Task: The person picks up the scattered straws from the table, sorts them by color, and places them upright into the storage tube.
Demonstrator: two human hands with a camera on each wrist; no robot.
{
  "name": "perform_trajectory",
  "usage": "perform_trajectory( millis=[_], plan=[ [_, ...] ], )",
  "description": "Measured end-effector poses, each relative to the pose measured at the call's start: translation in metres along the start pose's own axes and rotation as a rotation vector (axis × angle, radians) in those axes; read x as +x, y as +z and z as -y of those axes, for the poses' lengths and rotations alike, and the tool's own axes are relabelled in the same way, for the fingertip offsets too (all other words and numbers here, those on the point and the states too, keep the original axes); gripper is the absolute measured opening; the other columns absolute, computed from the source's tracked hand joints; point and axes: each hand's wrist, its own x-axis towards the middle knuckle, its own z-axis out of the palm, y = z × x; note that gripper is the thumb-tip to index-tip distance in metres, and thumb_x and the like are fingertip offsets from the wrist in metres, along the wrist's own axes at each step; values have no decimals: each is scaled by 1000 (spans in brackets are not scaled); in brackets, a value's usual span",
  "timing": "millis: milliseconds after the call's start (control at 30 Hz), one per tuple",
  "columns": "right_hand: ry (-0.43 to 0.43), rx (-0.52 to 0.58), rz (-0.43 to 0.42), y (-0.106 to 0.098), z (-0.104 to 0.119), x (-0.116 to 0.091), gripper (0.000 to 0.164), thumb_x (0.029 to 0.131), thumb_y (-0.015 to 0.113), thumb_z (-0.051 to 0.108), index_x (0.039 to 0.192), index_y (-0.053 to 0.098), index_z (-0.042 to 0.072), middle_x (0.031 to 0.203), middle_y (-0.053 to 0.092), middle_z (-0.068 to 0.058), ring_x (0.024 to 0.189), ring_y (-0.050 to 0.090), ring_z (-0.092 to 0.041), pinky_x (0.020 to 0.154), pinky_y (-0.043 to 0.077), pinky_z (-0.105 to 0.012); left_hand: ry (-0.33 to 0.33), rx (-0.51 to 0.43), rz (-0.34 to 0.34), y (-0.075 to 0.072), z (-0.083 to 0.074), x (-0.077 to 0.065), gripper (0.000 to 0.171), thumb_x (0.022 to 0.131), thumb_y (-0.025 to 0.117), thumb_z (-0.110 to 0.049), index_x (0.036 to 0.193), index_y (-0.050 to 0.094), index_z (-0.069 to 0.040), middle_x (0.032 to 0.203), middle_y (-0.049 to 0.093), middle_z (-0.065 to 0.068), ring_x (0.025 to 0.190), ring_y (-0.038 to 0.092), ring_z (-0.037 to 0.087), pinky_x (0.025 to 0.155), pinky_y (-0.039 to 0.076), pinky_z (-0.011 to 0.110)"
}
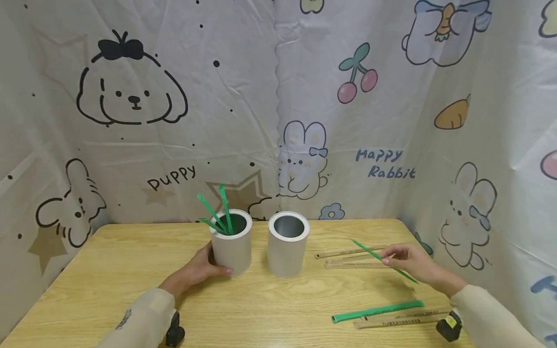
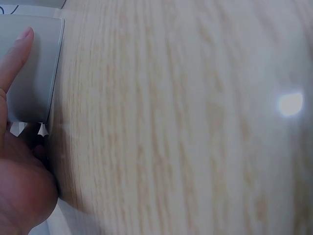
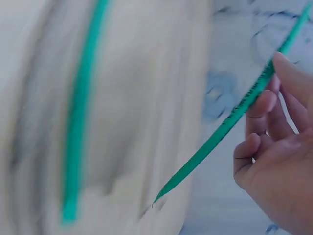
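Observation:
On the right, my right hand (image 1: 406, 261) pinches a slim green printed packet (image 3: 234, 113) between thumb and fingers. It is long and narrow, held slanted above the table. My left hand (image 1: 204, 266) grips the left white cylindrical canister (image 1: 232, 251), its thumb across the front near the base. Several green packets (image 1: 225, 205) stick up out of that canister's open top. Beside it stands a second white canister (image 1: 285, 253); its visible inside is grey. In the left wrist view, the thumb (image 2: 17, 56) lies along the canister's wall, with other fingers mostly hidden.
Another green packet (image 1: 378, 311) lies on the wooden table (image 1: 270, 314) at front right, next to brown printed packets (image 1: 404, 319). More brown packets (image 1: 348, 253) lie beyond, below the right hand. A cartoon-printed curtain (image 1: 243, 121) rises behind the table.

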Motion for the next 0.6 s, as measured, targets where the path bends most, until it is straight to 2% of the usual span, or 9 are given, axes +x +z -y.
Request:
perform_trajectory(
  millis=[67,167,267,333,367,433,500,600],
  plan=[
    [48,41,-40,3,22,9,34,103,59,25,123,64,-2,115,67,3,97,62,-2,88,54,-33,-10,6,-4,1,1,0,109,79,87,-22,158,16,3,159,34,27,145,36,45,121,28,61],
    [41,96,-97,8,56,25,35,103,59,29,125,64,2,117,67,5,105,60,2,101,50,-42,-12,4,-3,2,2,0,109,79,87,-22,159,16,2,159,34,26,146,36,45,121,28,61],
    [-10,204,-126,15,90,44,24,103,59,28,118,67,12,111,67,12,106,59,1,105,46,-37,-3,-7,7,2,2,1,109,80,87,-21,159,15,1,160,34,25,146,36,45,121,27,61],
    [-72,344,-132,21,114,60,13,103,59,21,111,69,18,102,68,14,100,60,-1,99,47,-28,2,-18,15,2,2,1,109,80,87,-20,159,15,1,160,33,25,146,36,44,121,27,61],
    [-103,426,-128,25,126,68,12,103,58,16,107,69,20,99,68,15,97,59,-2,95,48,-24,4,-23,17,2,2,1,109,80,87,-20,159,15,1,160,33,25,146,36,44,121,27,61],
    [-165,581,-127,34,151,84,21,103,55,9,102,70,24,95,67,14,90,58,-4,87,49,-19,8,-24,18,1,2,1,109,80,87,-19,159,15,1,160,33,25,146,36,44,121,28,61],
    [-222,712,-126,44,177,99,29,103,52,2,98,71,24,90,66,11,83,55,-6,81,49,-19,10,-24,15,1,2,1,109,80,87,-19,159,15,1,159,34,25,146,37,44,121,28,61],
    [-279,819,-115,60,211,119,35,104,48,-1,95,71,23,86,65,9,78,53,-7,75,47,-18,8,-21,11,0,1,1,109,79,87,-19,159,16,2,159,34,26,146,36,45,121,27,61]
  ],
)
